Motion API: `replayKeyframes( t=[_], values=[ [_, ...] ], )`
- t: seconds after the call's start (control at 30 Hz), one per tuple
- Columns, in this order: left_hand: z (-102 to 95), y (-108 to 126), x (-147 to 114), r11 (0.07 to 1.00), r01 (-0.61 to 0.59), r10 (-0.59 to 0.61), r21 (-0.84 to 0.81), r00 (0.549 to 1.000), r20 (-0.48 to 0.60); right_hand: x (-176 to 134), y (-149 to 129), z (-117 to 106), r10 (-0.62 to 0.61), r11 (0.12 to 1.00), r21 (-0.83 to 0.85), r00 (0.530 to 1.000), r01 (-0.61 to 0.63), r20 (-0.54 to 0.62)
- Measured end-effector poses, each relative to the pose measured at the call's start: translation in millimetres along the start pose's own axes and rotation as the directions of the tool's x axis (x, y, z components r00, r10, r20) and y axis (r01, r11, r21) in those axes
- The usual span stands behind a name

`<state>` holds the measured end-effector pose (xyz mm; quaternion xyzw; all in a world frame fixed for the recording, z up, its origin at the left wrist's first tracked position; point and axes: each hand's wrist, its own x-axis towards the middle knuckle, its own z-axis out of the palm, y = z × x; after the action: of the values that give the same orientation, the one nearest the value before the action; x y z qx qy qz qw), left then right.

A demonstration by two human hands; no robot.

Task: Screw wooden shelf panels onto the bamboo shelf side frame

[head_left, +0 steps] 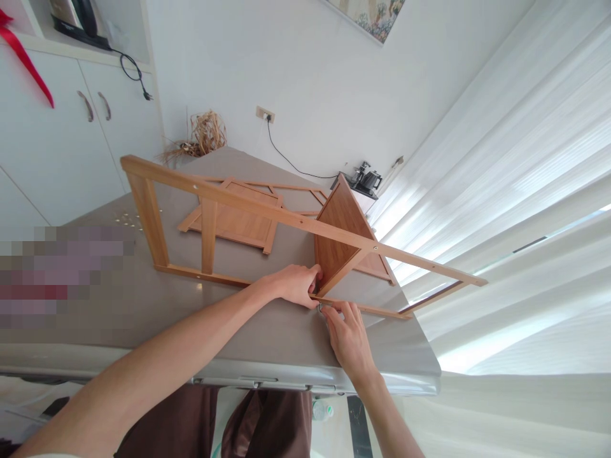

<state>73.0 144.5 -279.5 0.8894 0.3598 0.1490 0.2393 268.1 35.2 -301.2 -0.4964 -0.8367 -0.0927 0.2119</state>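
On the table (pixel 267 337), a wooden frame (pixel 301 221) stood on its long edge, one panel (pixel 341 207) against its crossbar (pixel 344 270), seemingly not fully fastened; the left hand (pixel 298 284) pinched that joint, the right hand (pixel 347 331) a small metal key (pixel 320 306). Another panel (pixel 243 229) lay apart, apparently unattached.

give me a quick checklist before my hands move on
1. Left hand steadying the joint: ok, its grip is where the upright panel meets the wooden frame.
2. Right hand on the small metal piece: ok, fingertips at the lower rail.
3. Fastening tight: cannot tell, too small and partly covered.
4. Flat panel away from both hands: ok, beyond the frame.
5. Small loose pieces gathered: not ok, scattered on the table.
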Motion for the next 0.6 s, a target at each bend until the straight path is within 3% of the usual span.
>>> replayKeyframes(
  t=[0.6],
  values=[
    [2.4, -3.1, 1.2, 1.0, -0.008, 0.008, -0.01, 1.0, -0.014, 6.6, -2.7, -2.2, 0.026, 0.998, 0.059, 1.0, -0.026, -0.004]
  ],
)
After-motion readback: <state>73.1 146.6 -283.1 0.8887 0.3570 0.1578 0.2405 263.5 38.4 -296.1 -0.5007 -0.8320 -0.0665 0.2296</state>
